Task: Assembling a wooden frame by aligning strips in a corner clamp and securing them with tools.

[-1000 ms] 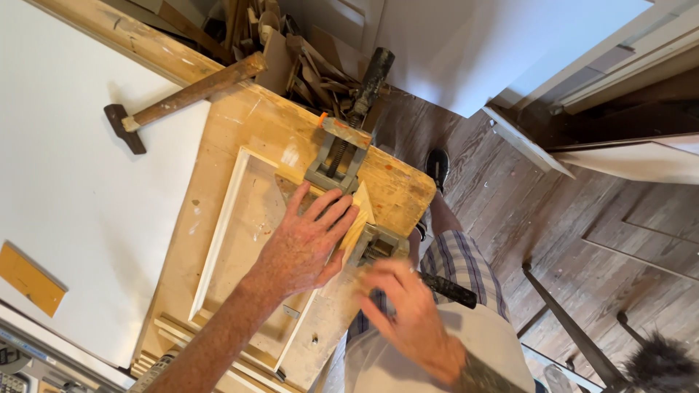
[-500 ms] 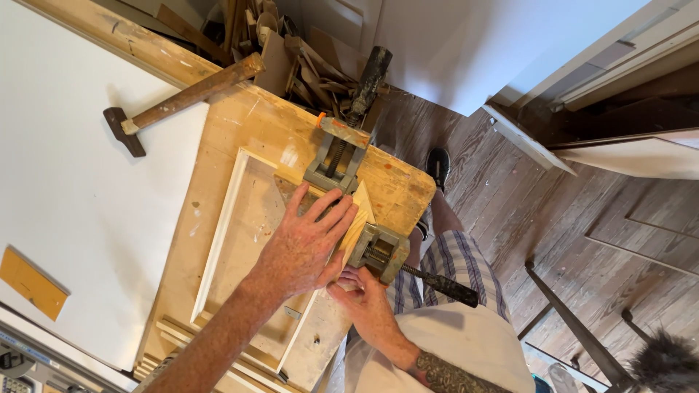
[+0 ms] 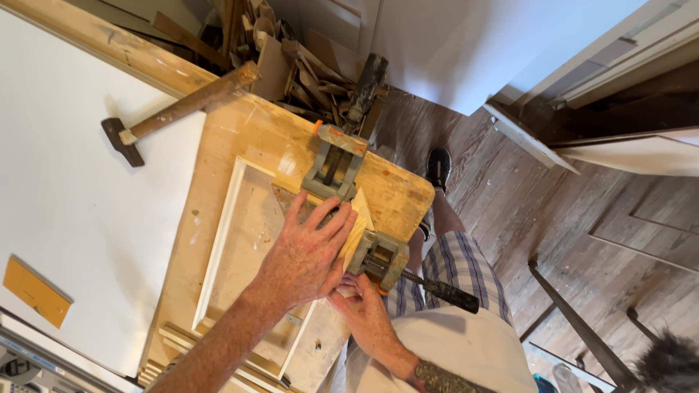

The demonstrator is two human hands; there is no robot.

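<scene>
Two hands: left hand (image 3: 309, 247) spread flat on one white frame (image 3: 240, 240) at corner clamp (image 3: 364, 218); right hand (image 3: 364, 309) pinching frame edge just below. One hammer (image 3: 175, 109) well beyond left hand on table (image 3: 240, 131). Scrap wood (image 3: 291, 58) heaped past clamp.

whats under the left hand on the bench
The left hand lies flat on a pale wood piece at the corner clamp, over a white frame. The joint beneath the palm is covered. The right hand is beside it.
</scene>
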